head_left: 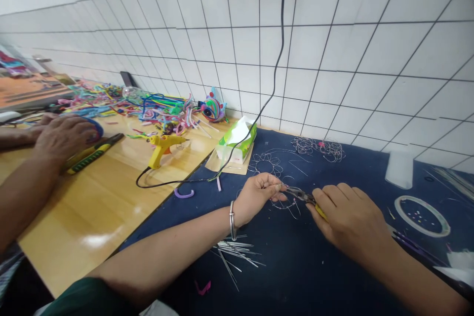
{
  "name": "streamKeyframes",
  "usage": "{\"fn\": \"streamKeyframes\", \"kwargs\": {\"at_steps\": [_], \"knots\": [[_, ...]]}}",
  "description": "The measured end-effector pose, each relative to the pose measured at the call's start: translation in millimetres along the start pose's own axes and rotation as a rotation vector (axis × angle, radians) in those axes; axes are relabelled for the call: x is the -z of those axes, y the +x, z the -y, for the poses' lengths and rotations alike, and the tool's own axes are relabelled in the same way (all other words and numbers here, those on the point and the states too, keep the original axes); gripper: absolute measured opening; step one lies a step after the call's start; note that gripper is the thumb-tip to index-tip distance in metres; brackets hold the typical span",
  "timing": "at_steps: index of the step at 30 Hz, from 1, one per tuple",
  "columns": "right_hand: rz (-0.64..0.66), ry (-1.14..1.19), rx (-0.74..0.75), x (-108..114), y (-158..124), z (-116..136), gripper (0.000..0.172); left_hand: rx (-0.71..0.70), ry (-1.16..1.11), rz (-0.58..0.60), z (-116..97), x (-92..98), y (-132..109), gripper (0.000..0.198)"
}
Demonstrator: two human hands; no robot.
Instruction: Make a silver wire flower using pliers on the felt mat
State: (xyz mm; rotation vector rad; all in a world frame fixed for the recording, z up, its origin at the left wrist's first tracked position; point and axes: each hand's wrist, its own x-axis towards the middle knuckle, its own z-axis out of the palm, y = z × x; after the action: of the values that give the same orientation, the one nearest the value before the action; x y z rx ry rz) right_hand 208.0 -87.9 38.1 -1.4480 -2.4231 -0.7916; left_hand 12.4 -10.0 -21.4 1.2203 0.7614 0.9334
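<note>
Pinching a bent wire piece (285, 207) over the dark blue worktop (285, 261), my left fingers (272, 189) are narrowed, thumb pressed towards forefinger. My right fingers (326, 198) are wrapped round the yellow-handled pliers (302, 196), whose nose reaches the wire just beside my left fingertips. My grip hides most of the handles, and I cannot tell how tightly the jaws bite. The thin loops are hard to make out against the blue, and my right forearm (407, 266) is cut off at lower right.
</note>
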Motion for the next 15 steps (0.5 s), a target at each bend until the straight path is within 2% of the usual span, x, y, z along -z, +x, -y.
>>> {"fn": "streamKeyframes", "kwargs": {"at_steps": [9, 15], "knots": [[0.063, -0.031, -0.048, 1.3, 1.4, -1.7, 0.022, 0.031, 0.012, -0.009, 1.5, 0.1, -0.7, 0.019], [0.052, -0.004, -0.064, -2.3, 1.4, -1.4, 0.021, 0.052, -0.004, -0.007, 2.0, -0.5, -1.4, 0.020]]}}
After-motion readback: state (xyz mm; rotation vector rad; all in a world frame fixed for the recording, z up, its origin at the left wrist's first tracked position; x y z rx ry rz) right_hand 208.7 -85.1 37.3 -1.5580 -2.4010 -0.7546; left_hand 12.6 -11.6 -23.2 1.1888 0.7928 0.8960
